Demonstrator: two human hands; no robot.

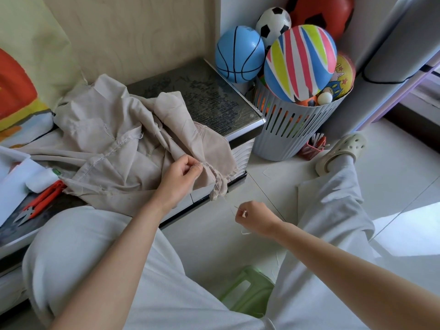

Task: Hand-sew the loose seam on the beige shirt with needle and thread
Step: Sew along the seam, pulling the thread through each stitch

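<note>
Pinching the beige shirt by its seam, the left hand sits near the right hand gripping the needle.

A strip of bare tiled floor lay open between the low table and the right leg. The right hand, pinching the needle, hung above it. The thread crossed that gap up to the beige shirt, gripped by the left hand at the table's edge. The shirt was heaped over the table's left and front, and the dark back right part was bare. A basket of balls crowded the right corner, orange snips lay at the left, and a green stool stood between the legs.
</note>
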